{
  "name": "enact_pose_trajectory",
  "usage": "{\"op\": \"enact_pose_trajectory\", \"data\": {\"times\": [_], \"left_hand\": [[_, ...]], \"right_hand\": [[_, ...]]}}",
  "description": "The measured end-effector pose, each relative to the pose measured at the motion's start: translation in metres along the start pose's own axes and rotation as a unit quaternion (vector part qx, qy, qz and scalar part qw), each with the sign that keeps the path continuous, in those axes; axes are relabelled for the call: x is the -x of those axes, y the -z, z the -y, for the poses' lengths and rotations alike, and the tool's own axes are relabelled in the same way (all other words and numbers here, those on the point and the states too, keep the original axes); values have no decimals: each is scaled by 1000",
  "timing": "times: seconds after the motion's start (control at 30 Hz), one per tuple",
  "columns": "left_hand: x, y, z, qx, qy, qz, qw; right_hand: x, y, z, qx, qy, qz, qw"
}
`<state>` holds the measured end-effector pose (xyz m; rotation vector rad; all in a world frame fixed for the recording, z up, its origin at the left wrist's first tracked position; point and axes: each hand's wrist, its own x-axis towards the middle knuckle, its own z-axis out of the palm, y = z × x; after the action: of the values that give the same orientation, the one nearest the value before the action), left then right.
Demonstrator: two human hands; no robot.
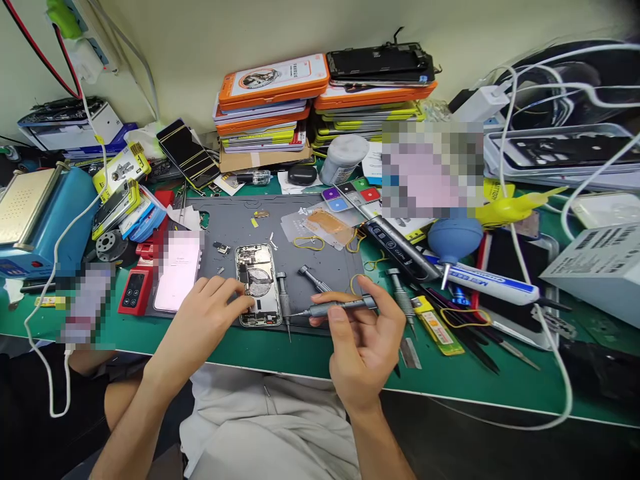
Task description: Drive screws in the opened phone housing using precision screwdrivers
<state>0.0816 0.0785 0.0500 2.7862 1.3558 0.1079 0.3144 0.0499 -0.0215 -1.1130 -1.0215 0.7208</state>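
Note:
An opened phone (259,280) lies on the dark work mat, its inner parts and a round coil showing. My left hand (213,313) is closed at the phone's left edge, with thumb and fingertips gripping that side. In my right hand (363,347) is a grey precision screwdriver (345,305), held nearly level between thumb and fingers. Its thin tip points left, just past the phone's right edge. A second screwdriver (283,300) lies right beside the phone. Another screwdriver (313,278) rests on the mat behind my right hand.
Left of the phone stands a lit phone (179,270) by a red device (133,291). To the right lie another screwdriver (401,300), a black pen-like tool (400,250), a blue air blower (455,240) and tweezers (510,347). Stacked boxes (273,80) line the wall. A white cable (520,253) crosses the right side.

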Motion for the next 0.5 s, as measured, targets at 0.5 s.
{"op": "enact_pose_trajectory", "data": {"times": [0.5], "left_hand": [[29, 19, 31, 76, 278, -152, 945]], "right_hand": [[2, 0, 0, -13, 8, -8, 1000]]}}
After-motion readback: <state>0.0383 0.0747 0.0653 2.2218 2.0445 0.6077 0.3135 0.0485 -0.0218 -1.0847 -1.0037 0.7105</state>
